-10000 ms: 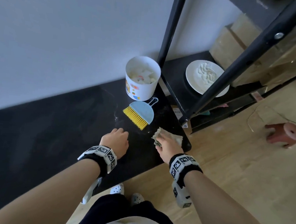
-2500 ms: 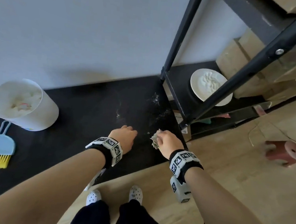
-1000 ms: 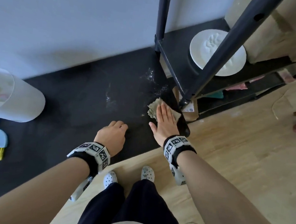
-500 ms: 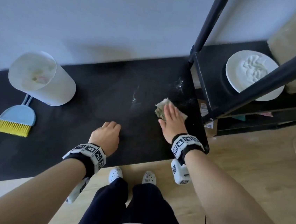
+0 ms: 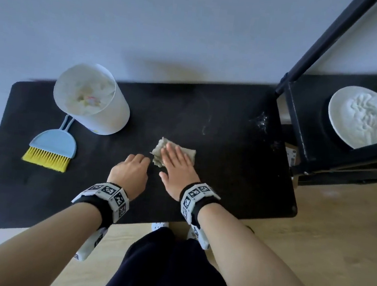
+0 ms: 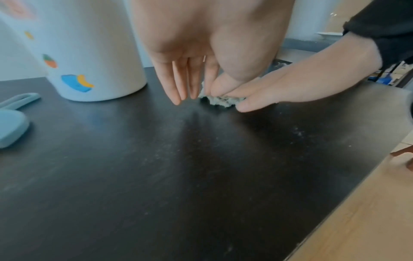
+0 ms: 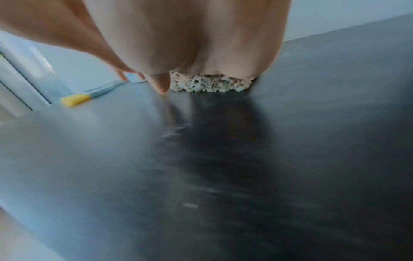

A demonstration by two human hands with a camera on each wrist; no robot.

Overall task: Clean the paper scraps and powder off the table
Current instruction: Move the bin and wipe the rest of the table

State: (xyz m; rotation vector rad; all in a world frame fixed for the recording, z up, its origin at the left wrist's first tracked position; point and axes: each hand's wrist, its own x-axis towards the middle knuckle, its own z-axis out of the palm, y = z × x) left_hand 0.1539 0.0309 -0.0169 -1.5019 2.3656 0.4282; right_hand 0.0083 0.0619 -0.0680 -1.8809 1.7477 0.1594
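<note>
Powder (image 5: 260, 122) sits as a whitish smear at the far right end of the bench (image 5: 236, 189), near the shelf frame, with a thin streak (image 5: 204, 129) a bit closer in. Fainter dust film shows on the near surface in the left wrist view. Paper scraps (image 5: 87, 99) look already binned inside the white bucket (image 5: 106, 120) at the far left; I see none loose on the bench.

Step in hand, as I judge it: wiping with the cloth (image 5: 183, 151), scraps done, powder partly done. Next move calls for sliding the cloth right toward that smear with steady downward pressure and not shoving dust off the edge onto the floor.

My right hand (image 5: 175, 167) lies flat on the cloth, fingers (image 5: 175, 152) straight and close together, palm pressing it to the bench, nothing gripped. In the right wrist view the cloth's nubbly edge (image 7: 210, 85) pokes out under my palm. The picture is blurred there.

My left hand (image 5: 129, 171) is just beside the cloth's left edge, fingers loosely curled downward, tips near or on the bench; the left wrist view shows them hanging relaxed and holding nothing. Can't tell if they touch the cloth.

Blue brush (image 5: 52, 149) with yellow bristles lies left, well apart from my hands, just in front of the bucket. White plate (image 5: 364, 117) of powder sits on the shelf to the right.
</note>
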